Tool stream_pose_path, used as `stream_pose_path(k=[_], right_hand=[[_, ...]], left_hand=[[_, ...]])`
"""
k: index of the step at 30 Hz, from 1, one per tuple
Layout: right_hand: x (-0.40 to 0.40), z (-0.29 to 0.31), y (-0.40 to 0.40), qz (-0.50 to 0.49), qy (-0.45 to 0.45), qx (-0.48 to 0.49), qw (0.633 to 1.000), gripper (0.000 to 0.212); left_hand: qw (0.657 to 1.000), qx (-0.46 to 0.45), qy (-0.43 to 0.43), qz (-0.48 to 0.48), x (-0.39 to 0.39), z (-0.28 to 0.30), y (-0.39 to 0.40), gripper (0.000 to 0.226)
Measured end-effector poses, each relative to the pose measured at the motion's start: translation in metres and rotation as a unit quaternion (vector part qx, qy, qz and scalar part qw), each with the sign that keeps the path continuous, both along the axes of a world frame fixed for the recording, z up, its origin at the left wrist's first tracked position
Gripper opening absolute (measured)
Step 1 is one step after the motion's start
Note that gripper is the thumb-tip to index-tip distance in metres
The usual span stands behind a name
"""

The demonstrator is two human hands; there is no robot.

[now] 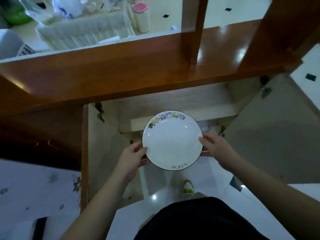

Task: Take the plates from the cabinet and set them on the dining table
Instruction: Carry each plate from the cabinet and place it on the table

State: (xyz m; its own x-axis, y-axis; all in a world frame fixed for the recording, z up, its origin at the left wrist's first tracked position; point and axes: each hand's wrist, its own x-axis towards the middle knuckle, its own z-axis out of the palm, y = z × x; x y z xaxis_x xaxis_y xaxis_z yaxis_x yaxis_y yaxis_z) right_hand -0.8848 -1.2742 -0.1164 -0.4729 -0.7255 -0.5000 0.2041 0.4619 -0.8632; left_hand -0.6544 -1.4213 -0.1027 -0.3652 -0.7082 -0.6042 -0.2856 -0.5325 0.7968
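The grip is two-handed: the left hand pinches the plate at its left rim, thumb on top and fingers curled beneath, while the right hand holds the opposite rim the same way, thumb laid over the edge. The plate lies level between the two hands, face up, a white dish with a dark rim line, small cartoon figures along its far edge and lettering on its near edge. A thin edge shows under the plate at each hand; whether it is a second plate I cannot tell. Beyond the plate the cabinet stands open with pale shelves, doors swung to both sides. Above the plate runs the brown wooden top. Below the plate is a glossy white floor.
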Motion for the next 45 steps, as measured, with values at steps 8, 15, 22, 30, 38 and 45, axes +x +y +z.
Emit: stream_pose_path(k=[8, 15, 22, 30, 38, 45], right_hand=[[0.061, 0.032, 0.064, -0.11, 0.002, 0.006, 0.994, 0.017], [0.11, 0.045, 0.123, -0.158, -0.002, 0.013, 0.987, 0.019], [0.134, 0.064, 0.213, -0.28, 0.013, -0.021, 0.96, 0.019], [0.161, 0.084, 0.359, -0.441, 0.028, -0.013, 0.897, 0.018], [0.21, 0.097, 0.549, -0.571, 0.039, -0.019, 0.819, 0.018], [0.257, 0.107, 0.695, -0.667, 0.055, -0.017, 0.743, 0.019]], left_hand=[[0.994, -0.019, 0.04, -0.105, 0.038, 0.031, 0.04, 0.024], [0.982, -0.024, 0.041, -0.181, 0.065, 0.051, 0.065, 0.021], [0.953, -0.042, 0.03, -0.298, 0.03, 0.062, 0.111, 0.022], [0.887, -0.05, 0.067, -0.454, -0.033, 0.084, 0.233, 0.018], [0.807, -0.047, 0.071, -0.584, -0.069, 0.102, 0.428, 0.018], [0.74, -0.028, 0.079, -0.668, -0.07, 0.113, 0.595, 0.019]])
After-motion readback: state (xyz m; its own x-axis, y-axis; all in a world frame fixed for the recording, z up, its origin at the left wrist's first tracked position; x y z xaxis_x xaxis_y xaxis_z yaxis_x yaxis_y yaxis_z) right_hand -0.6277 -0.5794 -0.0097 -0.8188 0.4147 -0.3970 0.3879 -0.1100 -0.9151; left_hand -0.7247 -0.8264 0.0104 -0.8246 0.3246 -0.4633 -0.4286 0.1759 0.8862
